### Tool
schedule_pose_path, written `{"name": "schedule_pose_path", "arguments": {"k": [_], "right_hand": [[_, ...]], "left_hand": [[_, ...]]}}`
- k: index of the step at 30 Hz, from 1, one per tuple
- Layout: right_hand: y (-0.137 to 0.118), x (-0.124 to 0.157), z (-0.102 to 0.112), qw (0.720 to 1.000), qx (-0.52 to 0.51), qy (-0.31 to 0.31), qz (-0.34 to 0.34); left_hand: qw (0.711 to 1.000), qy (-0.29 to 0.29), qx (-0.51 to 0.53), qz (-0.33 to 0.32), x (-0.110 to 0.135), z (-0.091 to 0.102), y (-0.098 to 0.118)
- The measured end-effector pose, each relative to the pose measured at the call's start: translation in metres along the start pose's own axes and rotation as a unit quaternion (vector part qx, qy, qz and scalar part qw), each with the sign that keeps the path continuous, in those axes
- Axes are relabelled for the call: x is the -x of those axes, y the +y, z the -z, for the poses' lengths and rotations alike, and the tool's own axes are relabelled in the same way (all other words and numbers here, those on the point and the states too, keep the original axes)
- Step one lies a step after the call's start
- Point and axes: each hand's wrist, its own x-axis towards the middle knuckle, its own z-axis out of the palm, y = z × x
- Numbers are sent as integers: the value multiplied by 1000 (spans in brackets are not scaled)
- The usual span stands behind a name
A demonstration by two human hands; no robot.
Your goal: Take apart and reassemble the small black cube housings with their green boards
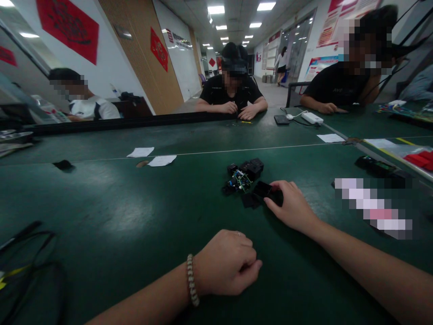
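My right hand (291, 205) grips a black, hollow plastic case (262, 190) between thumb and fingers at the edge of a small pile. Flat black pieces (251, 200) lie beside the case, nearest me. Green circuit boards (242, 179) with blue and silver components sit in the middle of the pile. Behind them are black block-shaped parts (254, 167). Closer to me, my left hand (227, 262) rests on the table, fingers curled into a loose fist. Nothing shows in it, and it touches none of the parts. A beaded bracelet (192, 280) circles that wrist.
White paper pieces (163, 160) lie across the green table (135, 234). Black cables (32, 253) are at left. At right are a dark device (375, 166) and a blurred-out flat object (374, 205). A person in headgear (233, 92) sits opposite; others sit either side.
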Motion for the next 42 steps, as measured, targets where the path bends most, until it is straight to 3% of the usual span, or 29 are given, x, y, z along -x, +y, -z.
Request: {"name": "schedule_pose_path", "arguments": {"k": [12, 25, 30, 35, 39, 42], "right_hand": [[0, 1, -1, 1000, -27, 12, -9], [-6, 3, 1, 986, -160, 32, -42], [-9, 6, 4, 976, -216, 24, -32], [-17, 10, 8, 970, -245, -10, -1], [-24, 16, 8, 959, -281, -39, 23], [-29, 21, 7, 951, -303, -59, 14]], "left_hand": [[1000, -4, 2, -1, 0, 1, 0], [999, 15, 34, 8, 1, -1, -1], [989, 90, 94, 75, 1, 7, -2], [950, 199, 157, 180, 0, 13, -5], [928, 234, 198, 212, -1, 9, -10], [920, 228, 226, 225, -2, 7, -12]]}}
